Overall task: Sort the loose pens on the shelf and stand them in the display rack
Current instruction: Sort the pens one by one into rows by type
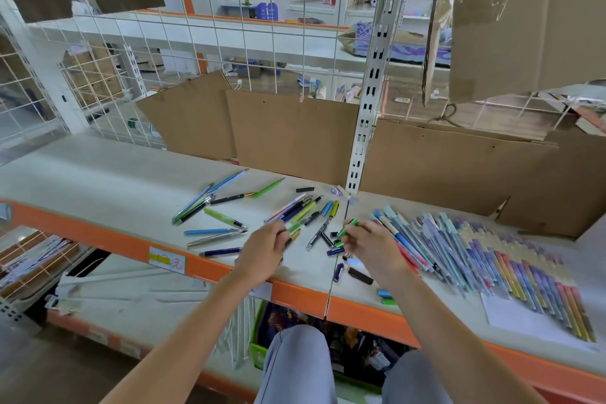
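Several loose pens in blue, green, black and silver lie scattered on the grey shelf. My left hand hovers over the pile with its fingers closed around a green pen body. My right hand pinches a short green pen cap. Loose caps and short pen parts lie between and below the hands. A long row of packaged pens lies fanned out to the right. No display rack is in view.
Brown cardboard sheets lean against the white wire grid behind the shelf. A white slotted upright stands at the back centre. The shelf's orange front edge carries a price label. A cardboard box hangs over the upper right.
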